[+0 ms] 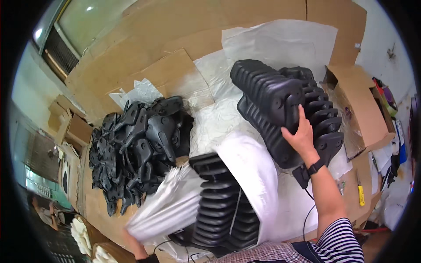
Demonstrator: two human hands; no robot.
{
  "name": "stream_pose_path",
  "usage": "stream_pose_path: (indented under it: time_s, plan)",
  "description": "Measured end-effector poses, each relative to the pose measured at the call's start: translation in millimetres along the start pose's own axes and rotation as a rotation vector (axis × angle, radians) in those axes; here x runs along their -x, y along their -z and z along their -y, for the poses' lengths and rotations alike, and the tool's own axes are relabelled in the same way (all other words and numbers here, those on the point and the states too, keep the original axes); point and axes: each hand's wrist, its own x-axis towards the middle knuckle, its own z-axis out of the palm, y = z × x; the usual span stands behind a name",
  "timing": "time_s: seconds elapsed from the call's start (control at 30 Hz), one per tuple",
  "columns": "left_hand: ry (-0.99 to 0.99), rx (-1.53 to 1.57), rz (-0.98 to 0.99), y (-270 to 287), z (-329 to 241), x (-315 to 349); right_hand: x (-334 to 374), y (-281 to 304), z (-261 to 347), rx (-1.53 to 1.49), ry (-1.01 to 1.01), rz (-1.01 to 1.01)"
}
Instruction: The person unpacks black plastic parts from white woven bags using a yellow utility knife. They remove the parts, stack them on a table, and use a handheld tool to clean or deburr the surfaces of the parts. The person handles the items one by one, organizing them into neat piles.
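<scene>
My left hand (131,242), partly cut off by the sack, grips the edge of a white woven sack (164,208) and holds it stretched out at the lower left. Inside the sack's mouth, a row of black moulded plastic parts (215,206) stands nested close to my body. At the right, my right hand (303,136) rests against the front of a stack of black plastic parts (267,94). Its thumb and index finger are spread over the foremost part, on either side of a raised curved piece. A dark band is on that wrist.
A loose heap of black plastic parts (140,144) lies at the left. An open cardboard box (362,109) stands at the right, with a yellow-handled tool (361,195) nearer me. White sheeting (285,39) and cardboard (175,26) cover the back. Thin black cables hang near my arms.
</scene>
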Motion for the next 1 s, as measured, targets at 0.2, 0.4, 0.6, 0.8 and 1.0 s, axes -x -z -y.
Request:
stream_pose_path:
  time_s: [0.2,0.4,0.6,0.8,1.0]
  plan:
    - [0.110,-0.063,0.067,15,23,-31,73,-12,-2,0.020,-0.184,0.100]
    - [0.104,-0.333,0.143,-76,-49,-21,109,-35,-21,0.073,-0.132,-0.015]
    - [-0.105,-0.411,0.157,-73,-22,15,139,8,-23,0.069,-0.067,0.055]
    - [-0.229,-0.487,-0.073,-23,6,77,145,57,131,-0.361,0.279,0.241]
    - [0.555,-0.015,0.282,-3,57,131,200,16,227,-0.465,0.669,0.974]
